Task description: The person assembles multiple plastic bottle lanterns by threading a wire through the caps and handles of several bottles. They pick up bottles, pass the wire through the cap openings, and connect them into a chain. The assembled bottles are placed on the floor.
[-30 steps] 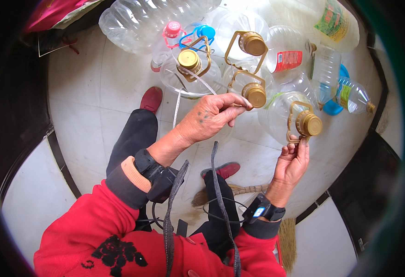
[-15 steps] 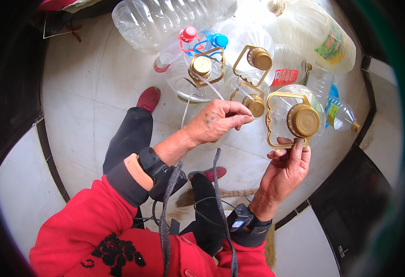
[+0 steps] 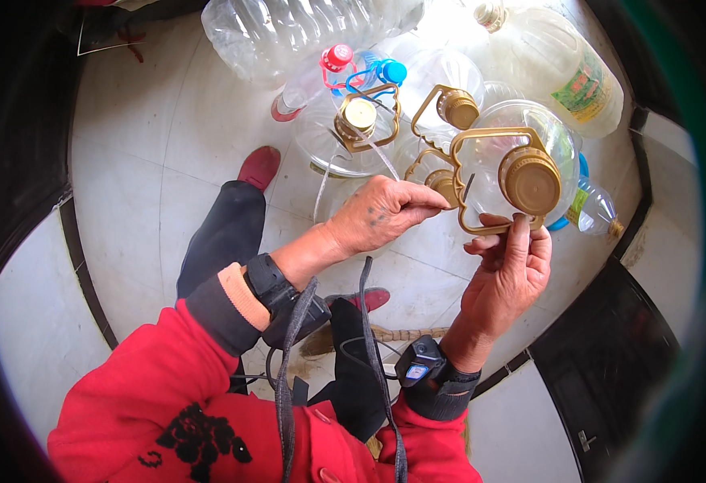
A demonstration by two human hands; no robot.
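1. The large clear jug (image 3: 522,153) with the gold cap (image 3: 530,179) is raised off the tiled floor (image 3: 151,185); the right hand (image 3: 507,270) is cupped under its neck, fingers curled onto the lower bar of the gold carry handle (image 3: 494,137).
2. The left hand (image 3: 385,213) is closed in a pinch at the near side of that handle, thumb and fingers pressed together. Whether a thin strap or only the handle edge is pinched cannot be told.
3. Judgement: the step in hand looks like working at the handle ring beside the cap. The neck is best kept steady in the right grip while the fine work is left to the left pinch.
4. The jug is best kept tilted toward the body, so that the cap faces up and the ring is seen.
5. Other jugs with gold caps (image 3: 459,106) and (image 3: 358,115) stand just behind on the floor, with a red-capped bottle (image 3: 308,80) and a blue-capped bottle (image 3: 381,71). Room is tight; a swing of the raised jug could topple them.
6. The black cords (image 3: 369,322) hanging from the chest are best kept clear of the handle.
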